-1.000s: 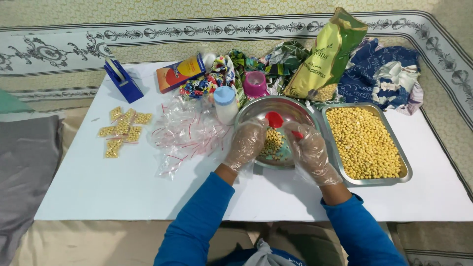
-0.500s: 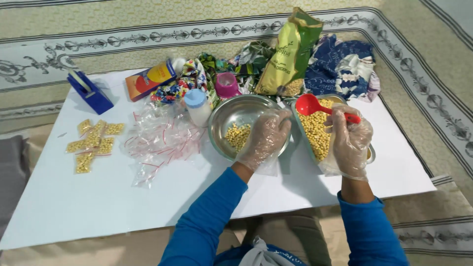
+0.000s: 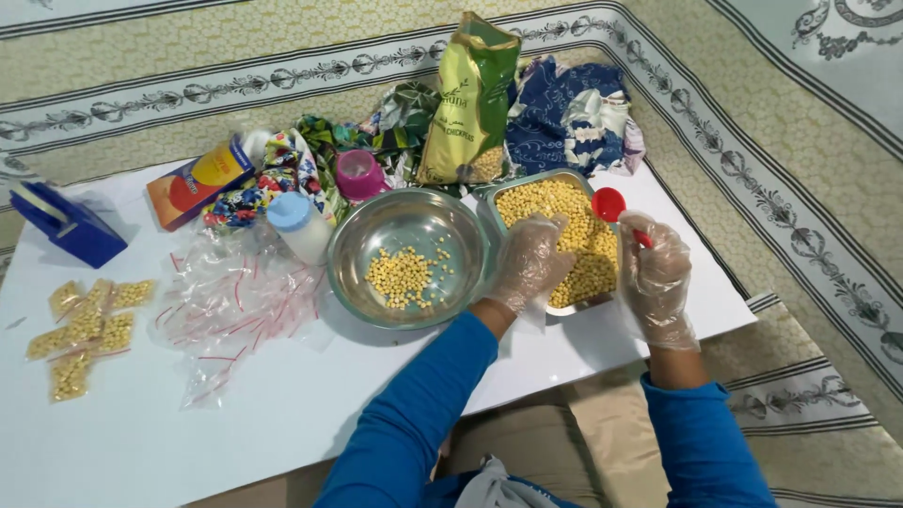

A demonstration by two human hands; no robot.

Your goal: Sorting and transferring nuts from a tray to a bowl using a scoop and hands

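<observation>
Now we work over a low white table point(image 3: 235, 414), both hands in thin plastic gloves. Our right hand point(image 3: 654, 277) is closed around the handle of a red scoop point(image 3: 609, 204), its bowl raised just beyond our fingers, above the far right corner of the tray point(image 3: 489, 198). Our left hand point(image 3: 531, 259) lies spread and loose at the tray's near left edge, fingers over the chickpeas point(image 3: 564, 230); we cannot tell whether it pinches any. Left of that hand stands the steel bowl point(image 3: 376, 221), a small heap of chickpeas at its bottom. Beyond both hands leans a green bag point(image 3: 470, 94); far to the left lie clear zip bags point(image 3: 235, 301) and filled packets point(image 3: 85, 329).

The scoop looks light and stiff, best gripped along its handle, as we have it. The chickpeas seem hard, dry and quick to roll, slippery under gloves, so we judge them easier scooped than pinched.
</observation>
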